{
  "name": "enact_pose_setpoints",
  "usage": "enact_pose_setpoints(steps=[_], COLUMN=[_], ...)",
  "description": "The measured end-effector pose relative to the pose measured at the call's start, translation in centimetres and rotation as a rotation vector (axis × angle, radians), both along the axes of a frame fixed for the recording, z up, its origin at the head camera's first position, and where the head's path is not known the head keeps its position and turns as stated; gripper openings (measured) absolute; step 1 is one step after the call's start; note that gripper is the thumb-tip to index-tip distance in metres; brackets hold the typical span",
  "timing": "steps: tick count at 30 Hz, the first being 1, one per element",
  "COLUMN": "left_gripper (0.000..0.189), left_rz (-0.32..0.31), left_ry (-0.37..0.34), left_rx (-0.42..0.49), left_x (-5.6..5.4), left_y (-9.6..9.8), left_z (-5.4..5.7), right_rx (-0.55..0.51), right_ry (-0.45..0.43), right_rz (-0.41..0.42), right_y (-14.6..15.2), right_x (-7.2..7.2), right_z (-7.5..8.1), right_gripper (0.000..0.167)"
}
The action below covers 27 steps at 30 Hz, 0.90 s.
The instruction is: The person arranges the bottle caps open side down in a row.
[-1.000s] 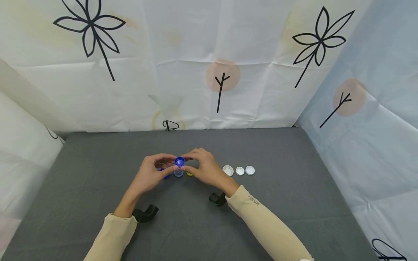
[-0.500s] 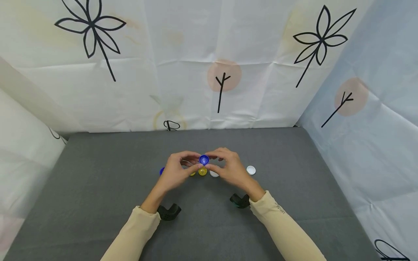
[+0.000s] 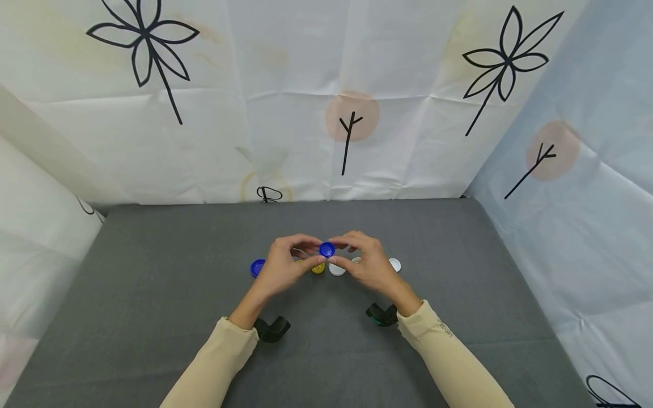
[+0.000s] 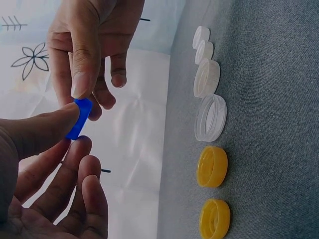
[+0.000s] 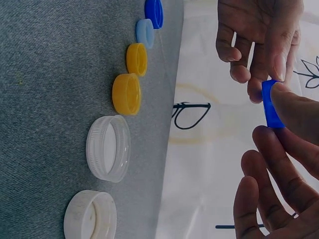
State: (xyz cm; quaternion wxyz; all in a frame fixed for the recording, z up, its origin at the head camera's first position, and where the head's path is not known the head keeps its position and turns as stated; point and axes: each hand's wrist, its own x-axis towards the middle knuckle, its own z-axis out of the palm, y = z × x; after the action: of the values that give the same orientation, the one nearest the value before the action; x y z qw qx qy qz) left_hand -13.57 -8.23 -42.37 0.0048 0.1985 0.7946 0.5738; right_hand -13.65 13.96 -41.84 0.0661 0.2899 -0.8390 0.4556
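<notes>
While holding the blue cap (image 3: 327, 249) up between both hands, aim for a light, even pinch from each side, just enough to stop any slip. Grip drawn in to little more than the cap's own width: thumb and fingers of the left hand (image 3: 283, 265) at one side, thumb and fingers of the right hand (image 3: 370, 263) at the other, with hold of nothing besides. Lower fingers loosely bent; cannot tell their exact contacts on the far side. Cap on edge in the air, one round face toward the head view, well off the table (image 3: 326, 357) and above the middle of the row. To steady such a small piece, set thumbs and fingertips opposite each other, wrists level, and turn it by rolling the fingertips rather than swinging the forearms. Before loosening either pinch, check for a firm hold with the other, given the likely risk of flipping or dropping it. Mind the row below as well: second blue cap (image 5: 154, 14) at the far left, then light blue cap (image 5: 145, 34), two yellow caps (image 5: 122, 94), clear cap (image 5: 108, 148) and white caps (image 4: 207, 78) to the right. Best to hold high enough to avoid knocking any of these out of line.
</notes>
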Motion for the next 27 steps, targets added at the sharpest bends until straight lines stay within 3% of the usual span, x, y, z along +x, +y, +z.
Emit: enact_pose_setpoints(steps=[3, 9, 13, 23, 27], left_gripper=[0.025, 0.023, 0.023, 0.019, 0.020], left_rz=[-0.012, -0.035, -0.045, -0.046, -0.050], left_ry=[-0.040, -0.204, -0.268, -0.261, -0.263], left_rx=[0.012, 0.080, 0.103, 0.145, 0.158], left_x=[-0.11, -0.45, -0.57, -0.24, -0.17], left_y=[-0.02, -0.12, -0.20, -0.23, -0.30], left_z=[-0.03, -0.07, -0.15, 0.37, 0.45], right_rx=[-0.015, -0.039, -0.046, -0.110, -0.160], right_ry=[0.001, 0.012, -0.005, -0.161, -0.171], right_rz=[0.002, 0.006, 0.006, 0.017, 0.032], right_y=[0.04, 0.02, 0.04, 0.12, 0.15], right_x=[0.02, -0.01, -0.05, -0.41, -0.46], right_z=[-0.06, -0.21, -0.35, -0.42, -0.34], right_gripper=[0.032, 0.031, 0.031, 0.022, 0.018])
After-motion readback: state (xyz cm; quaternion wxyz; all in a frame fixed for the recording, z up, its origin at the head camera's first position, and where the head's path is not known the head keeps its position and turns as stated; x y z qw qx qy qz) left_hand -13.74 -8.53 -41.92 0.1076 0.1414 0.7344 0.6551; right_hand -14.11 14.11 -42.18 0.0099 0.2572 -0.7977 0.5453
